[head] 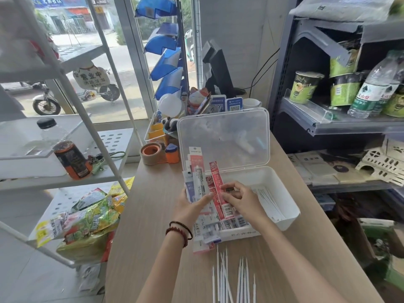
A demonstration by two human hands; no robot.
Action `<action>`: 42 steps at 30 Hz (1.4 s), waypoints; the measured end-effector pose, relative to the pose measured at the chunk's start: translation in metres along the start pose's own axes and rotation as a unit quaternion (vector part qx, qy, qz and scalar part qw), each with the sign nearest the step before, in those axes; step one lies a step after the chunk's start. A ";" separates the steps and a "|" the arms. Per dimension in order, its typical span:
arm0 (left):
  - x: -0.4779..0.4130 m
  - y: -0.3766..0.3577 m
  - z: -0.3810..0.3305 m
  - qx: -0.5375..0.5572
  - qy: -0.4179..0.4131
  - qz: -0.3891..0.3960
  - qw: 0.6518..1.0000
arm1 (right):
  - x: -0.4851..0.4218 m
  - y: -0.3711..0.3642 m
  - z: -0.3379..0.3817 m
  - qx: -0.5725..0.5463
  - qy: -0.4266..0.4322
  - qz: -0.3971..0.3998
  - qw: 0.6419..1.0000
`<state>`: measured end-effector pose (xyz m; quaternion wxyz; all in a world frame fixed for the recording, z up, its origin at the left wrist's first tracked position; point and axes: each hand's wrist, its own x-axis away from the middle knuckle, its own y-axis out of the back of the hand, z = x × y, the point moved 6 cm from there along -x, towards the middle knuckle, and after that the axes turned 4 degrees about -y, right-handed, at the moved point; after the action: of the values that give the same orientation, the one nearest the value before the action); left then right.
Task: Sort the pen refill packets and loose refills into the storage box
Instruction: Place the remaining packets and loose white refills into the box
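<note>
Head view: the left hand [192,204] grips a fan of refill packets [197,173], long flat strips in white, pink and lilac, with the thumb pressed across their fronts. The right hand [242,197] pinches a glossy red packet [218,189] at the fan's right edge. Below sits the storage box [282,217], white plastic, clear lid [225,136] standing open. Barcoded packets [231,221] lie in its left part, thin white refills [269,202] in its right. Loose refills [229,278], slim white sticks, lie on the wooden table [153,215] just in front.

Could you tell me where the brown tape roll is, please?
Head view, left of centre: the brown tape roll sits on the wooden table, beside a small orange object, left of the clear box lid.
</note>
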<state>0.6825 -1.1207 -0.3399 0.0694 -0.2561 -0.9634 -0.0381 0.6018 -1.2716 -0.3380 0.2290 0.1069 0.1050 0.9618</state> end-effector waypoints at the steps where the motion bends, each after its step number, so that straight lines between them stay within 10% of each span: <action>1: 0.000 0.000 0.000 0.005 0.001 0.002 1.000 | 0.000 -0.002 0.001 0.011 0.003 0.001 1.000; 13: 0.000 0.000 -0.002 0.002 -0.011 -0.004 1.000 | 0.002 -0.010 -0.001 0.187 -0.004 0.012 0.982; 42: 0.009 -0.011 -0.015 -0.106 -0.052 0.075 0.990 | 0.004 0.012 0.007 -0.115 0.018 -0.053 0.992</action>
<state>0.6707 -1.1275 -0.3246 -0.0058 -0.3352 -0.9343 -0.1215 0.5950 -1.2788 -0.3280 0.2885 0.0569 0.0032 0.9558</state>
